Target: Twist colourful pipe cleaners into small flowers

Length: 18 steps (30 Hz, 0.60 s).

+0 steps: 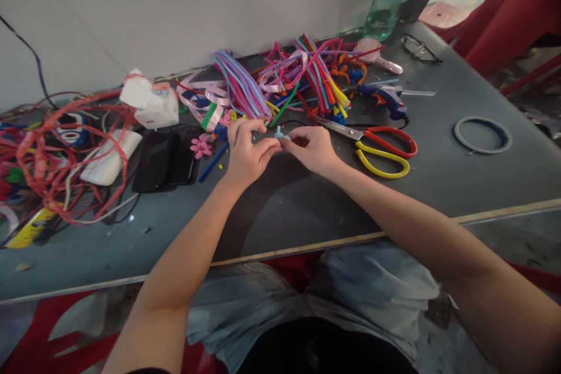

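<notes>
Between my two hands, just above the dark table, is a small light-blue bent piece of pipe cleaner (281,134). My left hand (248,152) pinches at its left side with thumb and fingers. From the right, my right hand (312,147) grips it between thumb and forefinger. Beyond the hands lie a bundle of pink, purple and blue pipe cleaners (242,86) and a second multicoloured bundle (323,85). Scissors (385,151) with one red and one yellow handle rest right of my right hand. A pink pipe-cleaner flower (202,146) lies left of my left hand.
A glue gun (389,97), a brush (377,55) and a grey ring (482,135) lie to the right. At left are black phones (163,160), a white box (151,104) and tangled red cord (33,155). A green bottle (390,0) stands at the back.
</notes>
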{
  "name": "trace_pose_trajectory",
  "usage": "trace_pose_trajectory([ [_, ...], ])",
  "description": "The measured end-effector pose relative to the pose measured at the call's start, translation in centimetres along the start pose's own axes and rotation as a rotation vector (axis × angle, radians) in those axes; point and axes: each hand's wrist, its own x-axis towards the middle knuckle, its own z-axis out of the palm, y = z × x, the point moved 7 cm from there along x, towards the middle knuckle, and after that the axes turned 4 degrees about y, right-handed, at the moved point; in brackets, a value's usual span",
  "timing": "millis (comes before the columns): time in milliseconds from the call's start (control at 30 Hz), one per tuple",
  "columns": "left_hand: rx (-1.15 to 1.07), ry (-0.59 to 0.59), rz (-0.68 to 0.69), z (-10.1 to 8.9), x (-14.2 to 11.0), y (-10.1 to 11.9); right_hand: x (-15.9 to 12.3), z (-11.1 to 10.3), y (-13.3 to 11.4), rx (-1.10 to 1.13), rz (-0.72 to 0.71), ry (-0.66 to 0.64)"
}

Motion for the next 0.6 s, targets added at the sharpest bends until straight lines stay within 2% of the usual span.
trace_pose_trajectory([
  [133, -0.018, -0.059, -0.020, 0.4, 0.0, -0.1, -0.2, -0.1, -0.6, -0.114, -0.052, 0.025],
  [233, -0.032, -0.074, -0.034, 0.6, -0.1, 0.1, -0.2, -0.1, -0.5, -0.112, -0.036, 0.021],
  [333, -0.049, -0.075, -0.024, 0.6, -0.1, 0.4, 0.1, -0.1, 0.3, -0.009, 0.033, 0.002],
  [467, -0.042, -0.105, -0.027, 0.8, -0.1, 0.2, 0.1, 0.7, 1.6, 0.144, 0.177, -0.114],
  [600, -0.030, -0.109, -0.022, 1.0, -0.2, 0.1, -0.1, 1.4, 1.4, 0.223, 0.207, -0.198],
])
